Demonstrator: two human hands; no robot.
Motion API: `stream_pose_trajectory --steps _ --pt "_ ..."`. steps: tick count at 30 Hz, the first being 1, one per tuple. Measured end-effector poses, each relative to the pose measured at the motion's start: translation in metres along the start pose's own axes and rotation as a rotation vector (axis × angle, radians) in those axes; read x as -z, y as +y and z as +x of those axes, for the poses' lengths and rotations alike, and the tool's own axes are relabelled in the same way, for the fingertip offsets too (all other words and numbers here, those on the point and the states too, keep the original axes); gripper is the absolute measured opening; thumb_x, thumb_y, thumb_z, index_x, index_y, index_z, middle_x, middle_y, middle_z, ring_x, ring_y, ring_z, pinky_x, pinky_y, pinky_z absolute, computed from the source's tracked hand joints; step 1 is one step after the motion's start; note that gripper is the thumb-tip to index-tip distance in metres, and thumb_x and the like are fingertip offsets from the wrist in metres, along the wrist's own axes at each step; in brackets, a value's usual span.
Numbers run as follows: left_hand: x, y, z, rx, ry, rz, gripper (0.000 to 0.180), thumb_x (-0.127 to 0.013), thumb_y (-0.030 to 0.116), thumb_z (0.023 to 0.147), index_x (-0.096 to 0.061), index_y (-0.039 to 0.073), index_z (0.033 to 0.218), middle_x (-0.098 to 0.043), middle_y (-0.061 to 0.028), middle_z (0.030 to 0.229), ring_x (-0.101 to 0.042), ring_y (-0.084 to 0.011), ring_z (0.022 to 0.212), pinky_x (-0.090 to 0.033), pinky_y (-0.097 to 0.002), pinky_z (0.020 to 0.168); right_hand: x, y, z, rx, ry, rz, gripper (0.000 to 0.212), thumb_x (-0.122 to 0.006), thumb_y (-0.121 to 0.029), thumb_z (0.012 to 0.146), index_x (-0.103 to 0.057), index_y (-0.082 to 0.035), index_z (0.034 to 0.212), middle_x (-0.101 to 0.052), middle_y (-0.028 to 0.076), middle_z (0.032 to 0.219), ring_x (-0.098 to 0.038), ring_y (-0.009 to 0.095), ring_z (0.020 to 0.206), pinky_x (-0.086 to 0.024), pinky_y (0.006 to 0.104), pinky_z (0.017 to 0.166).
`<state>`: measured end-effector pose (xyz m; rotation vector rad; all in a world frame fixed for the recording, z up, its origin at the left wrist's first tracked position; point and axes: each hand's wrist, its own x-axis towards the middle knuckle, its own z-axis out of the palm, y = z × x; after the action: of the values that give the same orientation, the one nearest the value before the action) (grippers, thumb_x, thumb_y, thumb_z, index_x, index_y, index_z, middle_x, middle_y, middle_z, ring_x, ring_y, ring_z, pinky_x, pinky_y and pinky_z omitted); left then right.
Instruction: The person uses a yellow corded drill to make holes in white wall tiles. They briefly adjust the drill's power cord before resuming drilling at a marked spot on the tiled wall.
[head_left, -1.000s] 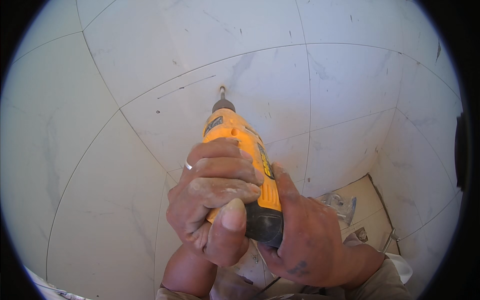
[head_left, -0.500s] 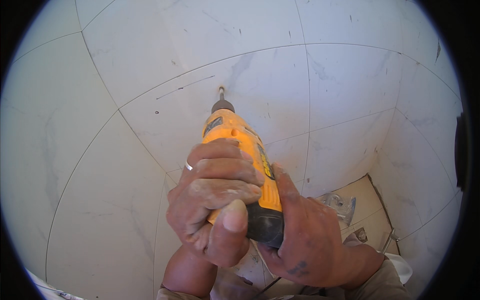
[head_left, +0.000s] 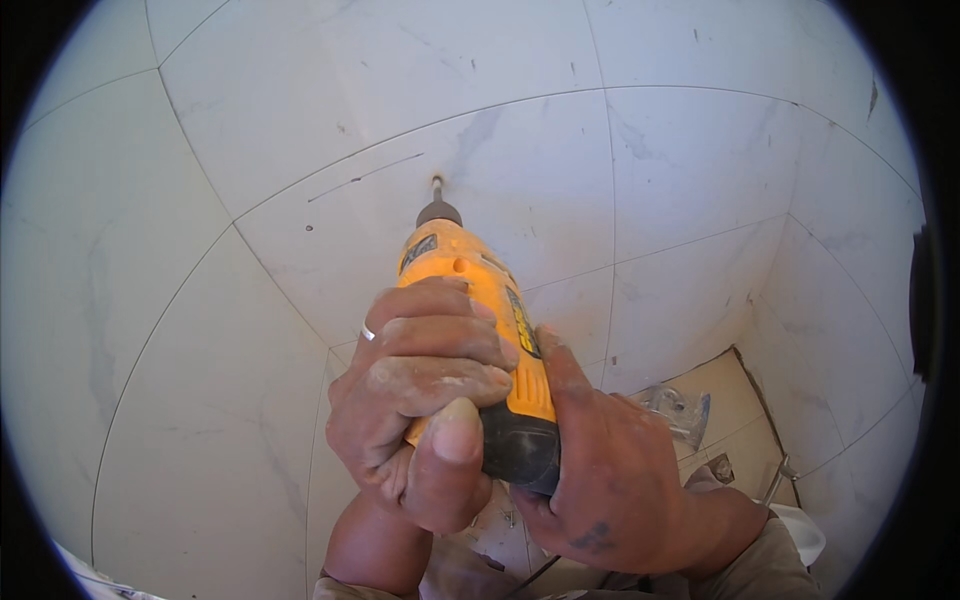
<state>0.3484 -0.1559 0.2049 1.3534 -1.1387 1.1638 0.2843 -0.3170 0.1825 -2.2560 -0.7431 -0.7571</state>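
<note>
A wall of large pale marbled tiles fills nearly the whole view, its thin grout lines bent by the lens. A pencil line runs across one tile, just left of and above the drill's tip. Below and right of the drill, the wall meets a tan floor, where a crumpled clear plastic bag lies, with small bits of debris near it. At the lower right edge, well away from the drill, part of a white rounded fixture shows.

The drill is yellow-orange with a black rear end, held at the middle of the view and pointed away from the person at the wall. Its thin bit touches the tile just right of the pencil line's end.

Both hands are closed tight around the drill's body. The left hand wraps over the drill from the left, fingers curled across the top of the yellow housing, a ring on one finger, the thumb pressed against the black rear cap. The right hand grips from the right and below, its thumb lying along the drill's side beside the label, its fingers tucked under the black end and mostly hidden. Both are dusted with pale powder.
</note>
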Motion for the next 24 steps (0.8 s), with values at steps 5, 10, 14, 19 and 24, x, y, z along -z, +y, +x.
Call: stream_pose_trajectory --steps 5,10,14,19,24 --pt "-0.0005 -0.0001 0.0005 -0.005 0.007 -0.001 0.027 -0.06 0.025 0.1 -0.066 0.003 0.087 -0.073 -0.0158 0.084 -0.064 -0.032 0.086 -0.056 -0.0504 0.085 0.0001 -0.0007 0.0004 -0.004 0.002 -0.005 0.102 -0.084 -0.015 0.069 -0.034 0.015 0.153 -0.067 0.022 0.09 -0.07 0.038 0.078 -0.057 0.0454 0.074" --pt "0.0012 -0.0012 0.0007 -0.006 0.009 0.005 0.027 -0.06 0.026 0.099 -0.067 0.003 0.086 -0.073 -0.016 0.084 -0.064 -0.0325 0.087 -0.056 -0.0519 0.085 -0.0009 -0.0018 0.0012 -0.007 0.006 -0.018 0.101 -0.083 -0.016 0.07 -0.034 0.015 0.153 -0.067 0.021 0.086 -0.07 0.037 0.076 -0.057 0.0453 0.073" --pt "0.0018 -0.0021 0.001 -0.003 0.007 -0.002 0.027 -0.06 0.026 0.098 -0.067 0.003 0.086 -0.073 -0.0163 0.084 -0.065 -0.033 0.087 -0.055 -0.0531 0.086 -0.0011 -0.002 0.0018 -0.006 0.007 -0.026 0.1 -0.083 -0.016 0.071 -0.035 0.015 0.153 -0.067 0.021 0.085 -0.07 0.037 0.074 -0.057 0.0448 0.073" --pt "0.0021 -0.0021 0.0012 0.003 0.011 0.008 0.027 -0.06 0.027 0.098 -0.067 0.004 0.086 -0.073 -0.0157 0.083 -0.064 -0.0326 0.087 -0.055 -0.0533 0.087 -0.001 -0.0019 0.0027 -0.011 0.001 -0.026 0.1 -0.083 -0.016 0.07 -0.035 0.016 0.152 -0.068 0.021 0.086 -0.07 0.036 0.075 -0.057 0.0439 0.073" --pt "0.0013 -0.0007 0.0009 0.039 0.022 0.015 0.029 -0.06 0.03 0.098 -0.067 0.005 0.084 -0.073 -0.0149 0.083 -0.064 -0.0327 0.088 -0.053 -0.0553 0.091 -0.0012 -0.0008 0.0033 0.006 0.005 -0.018 0.099 -0.083 -0.016 0.07 -0.036 0.016 0.151 -0.067 0.021 0.09 -0.07 0.035 0.075 -0.057 0.0433 0.073"
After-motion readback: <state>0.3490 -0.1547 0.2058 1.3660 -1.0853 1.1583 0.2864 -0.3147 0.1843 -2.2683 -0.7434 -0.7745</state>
